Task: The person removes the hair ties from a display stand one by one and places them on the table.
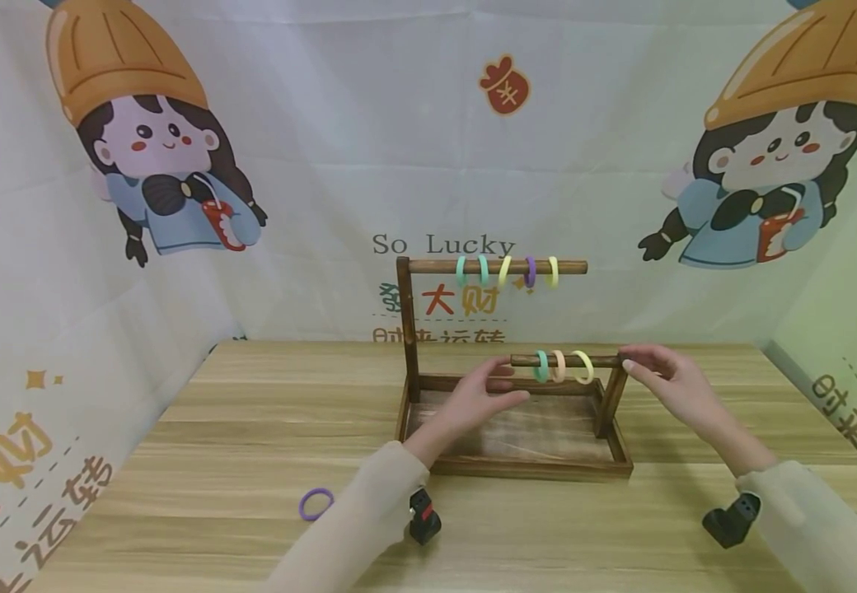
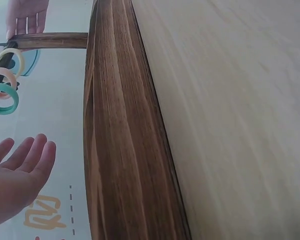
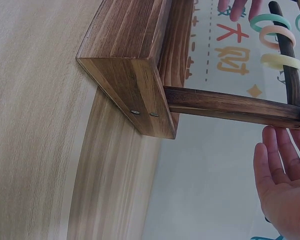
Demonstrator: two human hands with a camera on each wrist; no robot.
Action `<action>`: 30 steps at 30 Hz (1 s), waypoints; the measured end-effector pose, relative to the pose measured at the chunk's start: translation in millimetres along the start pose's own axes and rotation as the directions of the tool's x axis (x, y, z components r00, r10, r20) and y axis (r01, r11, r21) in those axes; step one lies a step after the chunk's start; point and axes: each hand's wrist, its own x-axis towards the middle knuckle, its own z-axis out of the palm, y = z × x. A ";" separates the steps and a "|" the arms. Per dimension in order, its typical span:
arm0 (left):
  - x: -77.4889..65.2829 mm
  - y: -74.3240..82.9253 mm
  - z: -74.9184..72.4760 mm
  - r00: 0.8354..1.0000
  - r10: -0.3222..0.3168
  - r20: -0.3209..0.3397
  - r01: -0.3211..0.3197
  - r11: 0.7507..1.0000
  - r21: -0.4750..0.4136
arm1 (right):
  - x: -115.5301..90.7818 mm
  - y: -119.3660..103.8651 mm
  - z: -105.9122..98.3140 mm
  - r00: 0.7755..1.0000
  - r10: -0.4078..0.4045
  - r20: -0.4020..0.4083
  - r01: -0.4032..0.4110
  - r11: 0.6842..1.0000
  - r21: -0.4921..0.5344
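A dark wooden rack (image 1: 525,468) with a tray base carries two horizontal bars. Three rings hang on the lower bar (image 1: 602,361): a green ring (image 1: 541,366), a peach ring (image 1: 559,366) and a yellow ring (image 1: 585,368). My left hand (image 1: 476,399) is by that bar's free end, index fingertip right at the tip, other fingers loosely spread. At the opposite end, my right hand (image 1: 669,383) pinches the top of the short post (image 1: 610,399), thumb in front and fingers behind. The right wrist view shows its fingers (image 3: 280,155) against this corner.
Several green, yellow and purple rings hang on the upper bar (image 1: 573,267), held by a taller post (image 1: 408,329) at the left. A loose purple ring (image 1: 316,504) lies on the wood-grain table (image 1: 250,428), beside my left sleeve. A printed cloth (image 1: 325,123) hangs behind.
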 end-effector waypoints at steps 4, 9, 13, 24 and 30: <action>2.9 0.8 4.0 1.000 -0.013 -0.010 0.013 1.000 -0.012 | 0.4 2.0 0.2 1.000 -0.003 0.000 0.003 1.000 -0.001; 5.8 4.2 7.8 0.999 -0.026 -0.018 0.025 0.999 -0.048 | 0.6 3.3 0.4 1.000 -0.005 -0.001 0.005 1.000 0.005; 8.7 6.0 9.5 1.000 -0.026 -0.017 0.024 0.993 -0.112 | 0.6 3.0 0.3 1.000 -0.003 0.005 0.003 1.000 0.018; 12.6 15.5 11.8 0.998 -0.045 -0.035 0.040 0.991 -0.125 | 0.1 1.8 0.1 1.000 -0.008 0.006 0.008 0.999 0.034; 17.2 17.0 15.8 0.998 -0.026 -0.064 0.018 0.992 -0.125 | 0.5 3.6 0.3 1.000 -0.007 0.003 0.007 1.000 0.017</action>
